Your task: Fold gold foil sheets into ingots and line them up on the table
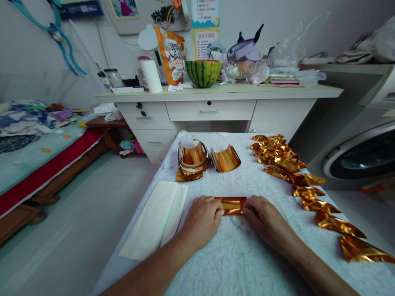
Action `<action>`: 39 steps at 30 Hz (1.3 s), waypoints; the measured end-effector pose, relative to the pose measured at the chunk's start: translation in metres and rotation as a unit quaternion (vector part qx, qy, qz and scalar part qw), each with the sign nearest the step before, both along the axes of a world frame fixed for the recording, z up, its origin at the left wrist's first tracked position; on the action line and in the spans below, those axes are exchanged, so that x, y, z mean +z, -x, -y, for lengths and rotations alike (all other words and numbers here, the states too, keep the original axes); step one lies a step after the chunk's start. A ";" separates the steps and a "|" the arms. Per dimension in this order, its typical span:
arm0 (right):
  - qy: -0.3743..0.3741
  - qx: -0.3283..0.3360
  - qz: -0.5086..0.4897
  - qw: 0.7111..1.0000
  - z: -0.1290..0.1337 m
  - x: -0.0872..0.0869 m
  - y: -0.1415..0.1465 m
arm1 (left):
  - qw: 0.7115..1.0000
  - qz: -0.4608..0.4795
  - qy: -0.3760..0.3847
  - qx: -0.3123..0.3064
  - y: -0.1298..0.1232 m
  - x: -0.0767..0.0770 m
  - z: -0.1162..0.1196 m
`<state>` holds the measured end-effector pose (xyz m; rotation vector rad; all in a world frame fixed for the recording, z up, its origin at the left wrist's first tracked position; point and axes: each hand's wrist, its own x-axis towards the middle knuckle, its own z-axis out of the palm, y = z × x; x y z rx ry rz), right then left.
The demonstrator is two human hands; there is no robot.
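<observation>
A strip of shiny gold foil paper point(232, 205) lies flat near the middle of the cloth-covered table. My left hand point(203, 216) is closed on its left end, with the fingertips curled at the edge. At the other end my right hand point(263, 216) pinches the strip in the same way. Beyond them sit a curled stack of gold foil sheets point(193, 158) and a smaller curled stack point(227, 159). Left of my left hand lie folded white paper sheets point(154, 218). Several folded gold foil pieces point(314, 203) run in a row down the right side.
The table point(247, 263) stands before a white desk point(212, 110). On the desk are a half watermelon point(203, 73), an orange snack bag point(170, 55) and plastic bags. A washing machine point(364, 144) is at the right, a bed point(46, 164) at the left.
</observation>
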<state>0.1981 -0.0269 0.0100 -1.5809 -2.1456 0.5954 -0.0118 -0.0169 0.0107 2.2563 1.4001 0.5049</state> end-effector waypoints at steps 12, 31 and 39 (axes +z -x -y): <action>0.003 -0.033 0.059 0.998 -0.003 -0.008 0.003 | 1.000 -0.018 0.002 0.021 -0.002 0.000 0.002; -0.008 -0.046 0.082 0.995 -0.002 -0.009 0.007 | 0.997 -0.058 -0.014 0.039 -0.003 -0.002 0.001; -0.025 -0.056 0.085 0.994 -0.001 -0.012 0.007 | 0.997 -0.059 -0.011 0.049 -0.004 -0.003 0.004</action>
